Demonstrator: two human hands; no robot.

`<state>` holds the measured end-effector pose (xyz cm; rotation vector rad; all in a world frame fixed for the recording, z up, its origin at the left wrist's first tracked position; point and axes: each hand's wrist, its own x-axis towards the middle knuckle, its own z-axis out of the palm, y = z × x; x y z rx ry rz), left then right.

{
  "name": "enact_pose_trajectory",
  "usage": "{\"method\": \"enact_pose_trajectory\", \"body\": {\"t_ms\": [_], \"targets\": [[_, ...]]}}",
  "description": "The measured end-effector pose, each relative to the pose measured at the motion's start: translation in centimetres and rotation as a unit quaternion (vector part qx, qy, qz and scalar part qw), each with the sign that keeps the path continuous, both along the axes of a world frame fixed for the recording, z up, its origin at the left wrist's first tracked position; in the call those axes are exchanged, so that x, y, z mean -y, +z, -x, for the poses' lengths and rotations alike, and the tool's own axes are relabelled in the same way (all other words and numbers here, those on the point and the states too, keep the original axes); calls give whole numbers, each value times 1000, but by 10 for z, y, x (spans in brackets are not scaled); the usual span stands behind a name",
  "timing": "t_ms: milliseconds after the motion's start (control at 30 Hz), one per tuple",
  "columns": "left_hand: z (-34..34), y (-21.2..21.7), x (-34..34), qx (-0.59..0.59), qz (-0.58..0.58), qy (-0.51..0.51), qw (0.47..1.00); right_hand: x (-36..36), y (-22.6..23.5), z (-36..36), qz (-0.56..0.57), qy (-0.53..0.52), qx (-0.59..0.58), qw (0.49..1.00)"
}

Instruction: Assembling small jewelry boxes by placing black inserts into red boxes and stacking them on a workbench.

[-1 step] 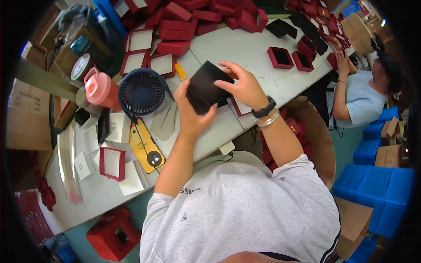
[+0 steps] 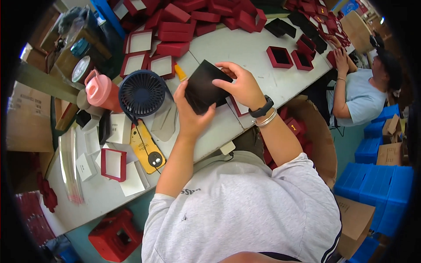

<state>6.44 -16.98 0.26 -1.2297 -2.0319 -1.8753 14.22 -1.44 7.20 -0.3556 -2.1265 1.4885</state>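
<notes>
Above the white worktable [image 2: 258, 85], a black square panel [image 2: 202, 87] is held tilted between both hands. My left hand [image 2: 194, 117] grips its left and lower edges, thumb along the near side. My right hand [image 2: 243, 85] pinches the right side, its thumb lying on the dark face and its fingers behind the far edge. Partly hidden beneath the right forearm is a red-edged box piece [image 2: 239, 106] with a pale inside. Past the panel's left corner lies a small yellow-orange object [image 2: 180, 72].
A dark blue fan [image 2: 142, 94], pink jug [image 2: 103, 91] and yellow phone case [image 2: 146, 149] stand or lie at left. Red boxes [image 2: 175, 31] pile up at the back. Black-lined red boxes [image 2: 280, 57] sit farther right. A co-worker [image 2: 366, 90] sits at the right; a cardboard bin [image 2: 324, 147] holds red pieces.
The black panel has shifted slightly left and its lower edge looks flatter. Both hands keep nearly the same grip.
</notes>
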Motion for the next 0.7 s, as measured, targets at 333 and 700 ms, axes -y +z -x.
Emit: {"method": "enact_pose_trajectory", "body": {"t_ms": [333, 700], "targets": [[2, 7, 0, -83, 70, 35, 994, -24, -12, -70, 156, -214, -161, 951], [-4, 18, 2, -155, 90, 82, 980, -11, -81, -94, -129, -328, 45, 935]]}}
